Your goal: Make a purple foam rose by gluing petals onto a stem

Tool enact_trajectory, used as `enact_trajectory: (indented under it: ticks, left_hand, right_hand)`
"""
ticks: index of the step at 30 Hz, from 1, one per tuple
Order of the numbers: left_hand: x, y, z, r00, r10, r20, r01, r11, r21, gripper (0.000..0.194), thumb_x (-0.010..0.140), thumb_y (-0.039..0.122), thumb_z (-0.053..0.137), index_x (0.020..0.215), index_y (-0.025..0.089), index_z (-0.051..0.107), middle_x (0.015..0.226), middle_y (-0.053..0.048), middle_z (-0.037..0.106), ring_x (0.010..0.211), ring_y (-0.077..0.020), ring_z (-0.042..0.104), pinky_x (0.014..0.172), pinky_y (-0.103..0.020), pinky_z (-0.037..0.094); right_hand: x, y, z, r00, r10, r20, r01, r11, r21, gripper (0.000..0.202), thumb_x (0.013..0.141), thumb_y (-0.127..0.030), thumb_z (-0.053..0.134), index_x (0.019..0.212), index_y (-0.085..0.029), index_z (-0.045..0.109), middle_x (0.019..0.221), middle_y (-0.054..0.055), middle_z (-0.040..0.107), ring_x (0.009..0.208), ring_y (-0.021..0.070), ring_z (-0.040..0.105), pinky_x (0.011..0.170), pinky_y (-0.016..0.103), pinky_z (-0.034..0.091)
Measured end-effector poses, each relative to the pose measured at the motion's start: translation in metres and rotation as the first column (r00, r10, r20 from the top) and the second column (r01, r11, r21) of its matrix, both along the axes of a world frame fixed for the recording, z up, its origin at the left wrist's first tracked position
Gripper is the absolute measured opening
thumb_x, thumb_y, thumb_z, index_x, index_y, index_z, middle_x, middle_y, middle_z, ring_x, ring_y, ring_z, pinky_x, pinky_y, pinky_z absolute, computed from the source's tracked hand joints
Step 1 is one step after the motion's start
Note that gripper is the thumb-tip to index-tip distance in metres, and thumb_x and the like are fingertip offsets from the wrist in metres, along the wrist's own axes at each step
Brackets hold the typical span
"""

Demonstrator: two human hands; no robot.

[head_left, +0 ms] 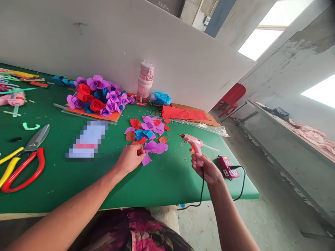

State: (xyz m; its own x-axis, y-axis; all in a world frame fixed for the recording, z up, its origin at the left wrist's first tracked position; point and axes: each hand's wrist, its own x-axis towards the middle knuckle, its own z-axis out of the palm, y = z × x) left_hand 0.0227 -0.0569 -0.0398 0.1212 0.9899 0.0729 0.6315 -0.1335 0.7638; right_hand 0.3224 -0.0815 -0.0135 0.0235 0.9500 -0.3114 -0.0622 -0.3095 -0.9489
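Observation:
My right hand is wrapped round the handle of a pink hot glue gun, its nozzle pointing left and a clear glue stick jutting from the back. At the near edge of a loose pile of cut petals, my left hand has its fingertips pinched together; what they hold, if anything, is hidden. Beside those fingertips lie purple petals. Blue petals, red petals and brown pieces make up the rest of the pile.
Finished flowers are heaped at the back, beside a pink bottle. Red sheets lie right of it. Large scissors and another glue gun are left. The cord meets a magenta box near the table's right edge.

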Motion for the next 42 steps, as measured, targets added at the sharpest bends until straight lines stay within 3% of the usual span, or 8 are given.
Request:
enact_trajectory:
  ticks: [3,6,9,11,15,19,26,42]
  left_hand:
    - [0.001,-0.003,0.002,0.998,-0.014,-0.053,0.014,1.0,-0.005,0.015,0.07,0.021,0.053,0.055,0.02,0.053,0.058,-0.002,0.061,0.055,-0.0154,0.055,0.052,-0.024,0.033]
    - [0.001,-0.002,0.003,0.999,-0.024,-0.04,0.022,0.999,-0.038,0.016,0.07,0.02,0.054,0.054,0.02,0.054,0.057,-0.002,0.062,0.054,-0.0157,0.055,0.052,-0.025,0.032]
    - [0.0,-0.001,0.003,0.999,-0.036,0.005,0.037,0.998,-0.052,0.015,0.068,0.018,0.055,0.053,0.019,0.056,0.057,-0.001,0.063,0.055,-0.0156,0.057,0.051,-0.025,0.032]
    - [0.0,0.0,0.003,0.999,-0.039,0.02,0.04,0.998,-0.058,0.014,0.067,0.017,0.055,0.053,0.019,0.058,0.056,-0.001,0.063,0.054,-0.0154,0.056,0.051,-0.025,0.032]
    - [0.0,0.0,0.005,0.999,-0.039,0.025,0.04,0.998,-0.051,0.013,0.066,0.016,0.055,0.054,0.018,0.059,0.056,-0.001,0.063,0.054,-0.0149,0.055,0.051,-0.025,0.031]
    - [0.001,0.0,0.005,0.999,-0.032,-0.009,0.032,0.998,-0.051,0.015,0.067,0.016,0.054,0.052,0.018,0.057,0.054,-0.001,0.06,0.052,-0.0142,0.053,0.051,-0.025,0.03]
    - [0.001,0.0,0.004,0.999,-0.041,-0.008,0.04,0.997,-0.069,0.015,0.068,0.019,0.052,0.053,0.019,0.053,0.054,0.0,0.059,0.054,-0.0153,0.054,0.052,-0.025,0.03]
    - [0.001,0.0,0.007,0.997,-0.062,-0.046,0.059,0.996,-0.071,0.017,0.069,0.018,0.052,0.052,0.018,0.049,0.052,0.001,0.054,0.053,-0.0129,0.049,0.052,-0.024,0.027]
  right_hand:
    - [-0.014,-0.012,-0.002,0.995,0.076,-0.059,-0.08,0.994,-0.07,0.039,0.078,-0.06,0.054,0.079,-0.021,0.054,0.065,-0.001,0.048,0.046,0.0097,0.04,0.039,0.023,0.04]
    - [-0.027,-0.022,0.011,0.977,0.2,0.069,-0.195,0.979,-0.065,0.04,0.085,-0.058,0.048,0.086,-0.019,0.057,0.063,0.0,0.052,0.051,0.0114,0.047,0.048,0.025,0.043]
    - [-0.04,-0.028,0.029,0.861,0.405,0.308,-0.411,0.91,-0.049,0.041,0.089,-0.054,0.045,0.094,-0.016,0.06,0.055,-0.002,0.053,0.05,0.011,0.046,0.052,0.024,0.04]
    - [-0.05,-0.03,0.039,0.765,0.466,0.444,-0.494,0.867,-0.058,0.042,0.09,-0.053,0.044,0.098,-0.015,0.06,0.053,-0.002,0.052,0.048,0.0104,0.045,0.049,0.023,0.038]
    - [-0.067,-0.03,0.045,0.655,0.439,0.615,-0.522,0.852,-0.052,0.038,0.09,-0.049,0.044,0.103,-0.016,0.059,0.056,-0.002,0.054,0.046,0.0109,0.045,0.045,0.023,0.036]
    - [-0.076,-0.03,0.047,0.623,0.438,0.648,-0.576,0.817,0.001,0.032,0.091,-0.043,0.043,0.107,-0.019,0.058,0.072,0.001,0.06,0.047,0.0094,0.042,0.046,0.023,0.037]
    - [-0.085,-0.026,0.047,0.522,0.426,0.739,-0.647,0.763,0.017,0.027,0.093,-0.038,0.04,0.09,-0.019,0.058,0.056,-0.003,0.047,0.047,0.0112,0.042,0.049,0.023,0.034]
    - [-0.091,-0.028,0.048,0.448,0.394,0.802,-0.68,0.733,0.02,0.024,0.094,-0.034,0.037,0.099,-0.017,0.054,0.072,0.001,0.058,0.059,0.013,0.046,0.056,0.023,0.033]
